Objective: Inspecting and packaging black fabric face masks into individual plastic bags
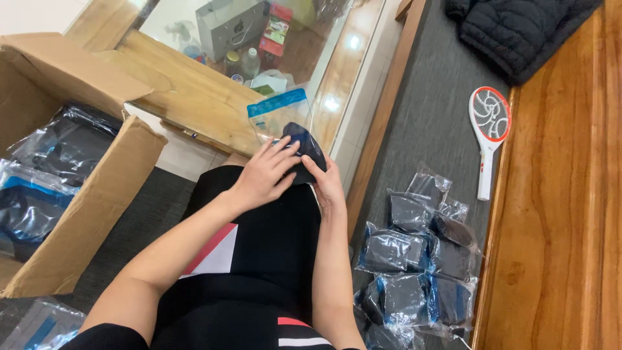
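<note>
My left hand (262, 174) and my right hand (327, 183) meet over my lap, both closed around a small folded dark cloth item (304, 148). The cloth sits partly inside a clear plastic bag with a blue top strip (278, 111), which stands up above my fingers. My left fingers press on the front of the cloth. My right thumb rests against its lower right side.
A pile of several bagged dark items (414, 259) lies on the grey seat at my right. An open cardboard box (78, 214) with more bagged items stands at left. A racket-shaped swatter (489, 129), a black jacket (518, 32) and a glass-topped table (194, 97) lie beyond.
</note>
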